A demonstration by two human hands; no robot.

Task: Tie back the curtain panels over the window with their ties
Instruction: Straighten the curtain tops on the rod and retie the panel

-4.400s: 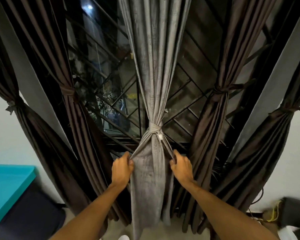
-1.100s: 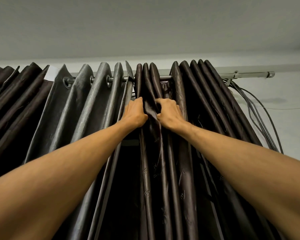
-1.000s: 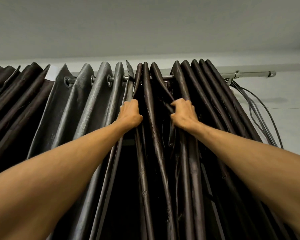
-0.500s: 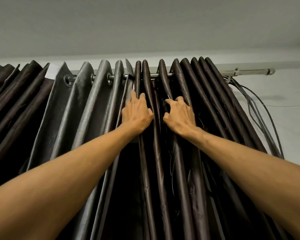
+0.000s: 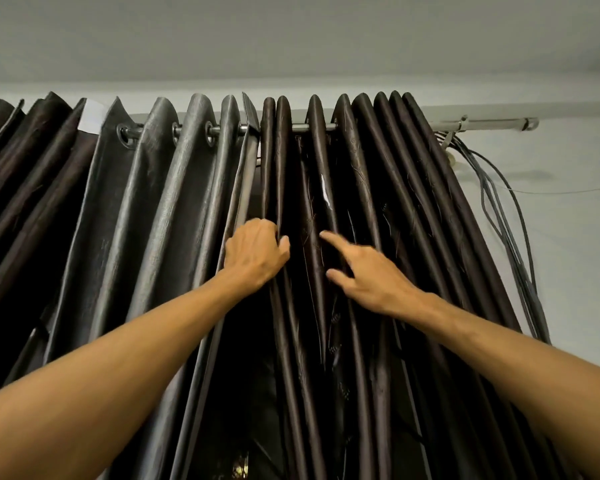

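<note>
the left hand (image 5: 255,252) curls round the leftmost fold of the dark brown curtain panel (image 5: 406,209), thumb on its front. the right hand (image 5: 371,277) lies loosely spread on the next folds, forefinger straight and touching the cloth (its other fingers are partly hidden). left of the brown panel, the grey curtain panel (image 5: 174,209) hangs by eyelets (image 5: 209,136) from the rod (image 5: 482,124). cables (image 5: 499,209) drop from near the rod's right end.

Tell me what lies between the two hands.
In the head view, only folds of the brown curtain panel lie between the left hand and the right hand.
</note>
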